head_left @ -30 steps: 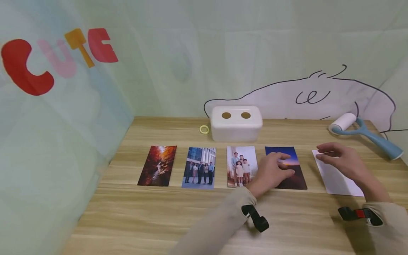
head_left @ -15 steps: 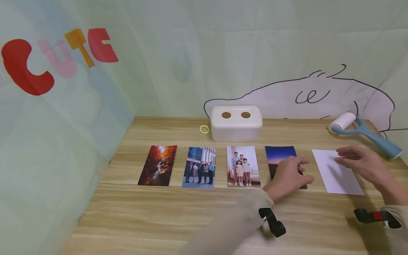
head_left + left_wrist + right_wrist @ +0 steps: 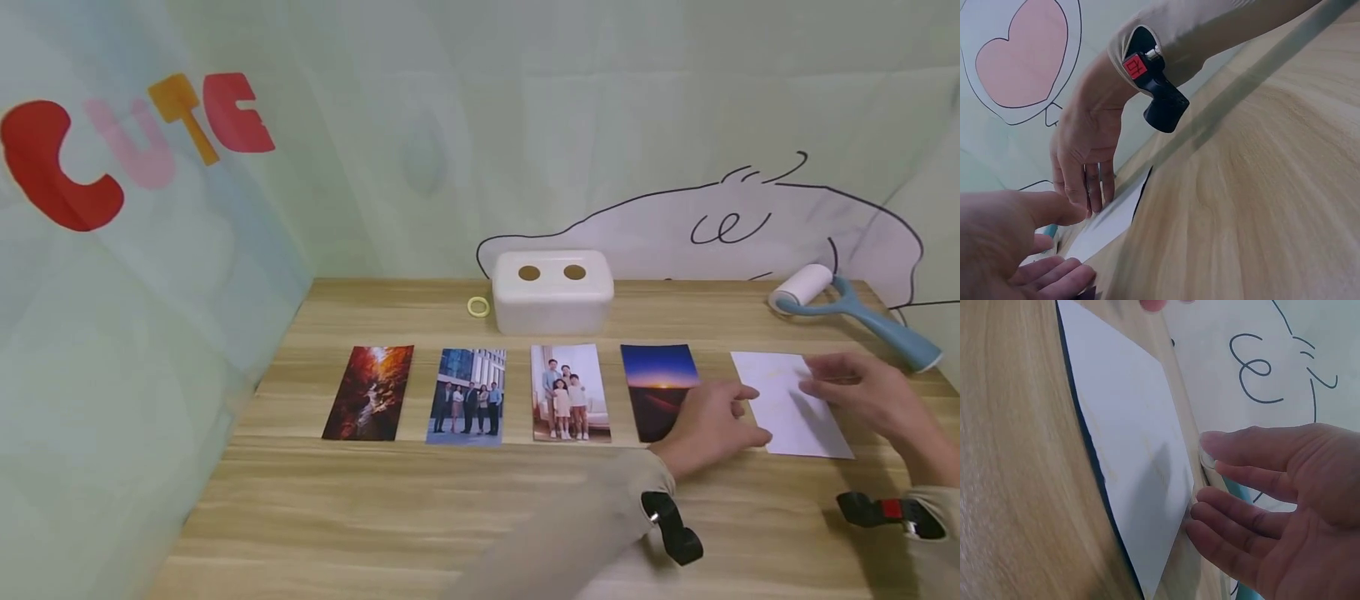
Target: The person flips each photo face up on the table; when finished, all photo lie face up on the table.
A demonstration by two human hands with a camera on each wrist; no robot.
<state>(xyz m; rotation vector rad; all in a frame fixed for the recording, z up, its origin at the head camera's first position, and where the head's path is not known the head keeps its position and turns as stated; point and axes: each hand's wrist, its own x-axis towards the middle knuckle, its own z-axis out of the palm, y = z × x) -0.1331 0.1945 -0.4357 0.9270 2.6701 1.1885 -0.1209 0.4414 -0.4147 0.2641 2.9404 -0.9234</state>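
Observation:
A blank white card (image 3: pixel 787 408) lies at the right end of a row of photos on the wooden table. My left hand (image 3: pixel 708 425) holds nothing, its thumb and fingers spread apart by the card's left edge and overlapping the sunset photo (image 3: pixel 656 375). Over the card's right edge hovers my right hand (image 3: pixel 862 392), fingers loosely bent and nothing between them. The right wrist view shows those fingers (image 3: pixel 1235 525) beside the white card (image 3: pixel 1129 419), which has a dark rim along one long edge.
Further left lie a family photo (image 3: pixel 570 392), an office group photo (image 3: pixel 467 396) and an autumn stream photo (image 3: pixel 369 392). Behind them stand a white box (image 3: pixel 552 304) with two holes and a yellow ring (image 3: pixel 477 307). A blue-handled lint roller (image 3: pixel 862 308) lies at the back right.
My left hand has moved right, from over the sunset photo to the white card's left edge. My right hand has shifted right, from the card's upper left to its right edge.

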